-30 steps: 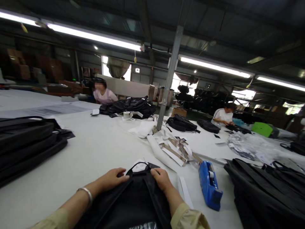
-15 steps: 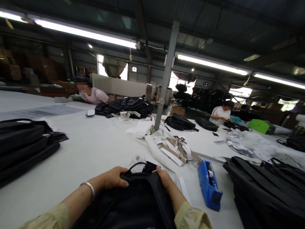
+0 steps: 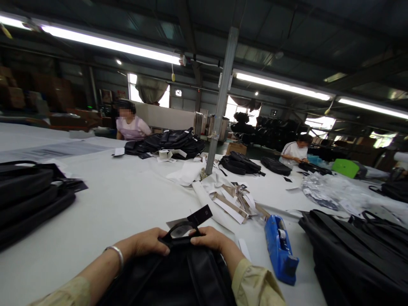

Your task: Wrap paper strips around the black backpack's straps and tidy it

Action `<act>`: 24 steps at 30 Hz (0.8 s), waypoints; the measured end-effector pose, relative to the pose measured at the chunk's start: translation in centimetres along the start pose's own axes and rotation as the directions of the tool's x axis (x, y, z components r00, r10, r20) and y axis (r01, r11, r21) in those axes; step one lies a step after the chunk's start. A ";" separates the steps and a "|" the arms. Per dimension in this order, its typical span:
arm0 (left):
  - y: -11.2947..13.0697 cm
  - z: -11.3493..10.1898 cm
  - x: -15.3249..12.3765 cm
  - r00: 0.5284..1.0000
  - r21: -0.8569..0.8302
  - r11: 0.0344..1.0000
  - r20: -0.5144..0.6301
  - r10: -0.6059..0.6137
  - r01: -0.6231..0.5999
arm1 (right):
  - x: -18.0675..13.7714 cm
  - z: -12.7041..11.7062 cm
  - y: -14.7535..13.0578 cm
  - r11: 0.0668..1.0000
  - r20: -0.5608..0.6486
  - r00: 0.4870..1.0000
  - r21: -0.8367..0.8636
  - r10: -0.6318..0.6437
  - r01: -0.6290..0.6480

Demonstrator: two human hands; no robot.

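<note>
A black backpack [image 3: 174,276] lies close in front of me, its top edge and looped carry handle facing away. My left hand [image 3: 151,243] is closed on the top edge at the left end of the handle, thumb on the near side. At the handle's right end my right hand [image 3: 208,239] grips the top edge, its thumb pointing left. Beyond the handle a black hang tag [image 3: 199,214] with small print sticks up to the right. The lower part of the backpack runs out of view.
A blue tape dispenser [image 3: 281,250] stands to the right, beside stacked black bags [image 3: 357,250]. More black bags [image 3: 30,199] lie at left. Paper and cardboard scraps [image 3: 234,202] surround a metal post [image 3: 219,102]. Two people work across the table.
My right hand has shifted left and closer to the handle. The black hang tag now stands higher behind it. The co-worker at far left has moved right and straightened.
</note>
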State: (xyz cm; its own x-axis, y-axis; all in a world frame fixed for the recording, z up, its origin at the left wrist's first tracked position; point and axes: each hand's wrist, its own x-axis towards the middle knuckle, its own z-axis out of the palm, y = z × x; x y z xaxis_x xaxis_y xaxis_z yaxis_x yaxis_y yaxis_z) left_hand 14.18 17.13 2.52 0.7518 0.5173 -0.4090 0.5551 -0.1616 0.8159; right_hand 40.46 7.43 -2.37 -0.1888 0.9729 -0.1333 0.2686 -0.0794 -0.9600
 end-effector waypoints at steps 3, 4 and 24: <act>0.1 -0.1 0.2 1.000 0.066 0.998 -0.015 -0.020 0.021 | 0.6 -0.2 0.3 0.994 0.027 0.995 -0.066 0.094 -0.092; 0.1 -0.2 0.2 0.999 0.099 0.995 -0.031 -0.024 0.027 | 0.9 -0.2 0.3 0.985 0.013 0.992 -0.123 0.123 -0.121; -5.3 2.6 2.8 0.781 0.403 0.793 -0.609 -0.142 0.458 | -4.9 0.1 4.0 0.635 -0.282 0.956 -0.753 -0.077 -0.171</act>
State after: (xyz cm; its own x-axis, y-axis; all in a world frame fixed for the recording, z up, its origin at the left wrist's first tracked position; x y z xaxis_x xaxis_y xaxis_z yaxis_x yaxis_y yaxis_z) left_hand 14.26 17.29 -4.03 0.2916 0.9383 -0.1861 0.9275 -0.2297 0.2950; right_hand 42.34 2.27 -5.55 0.0652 0.9977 0.0162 0.9144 -0.0532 -0.4014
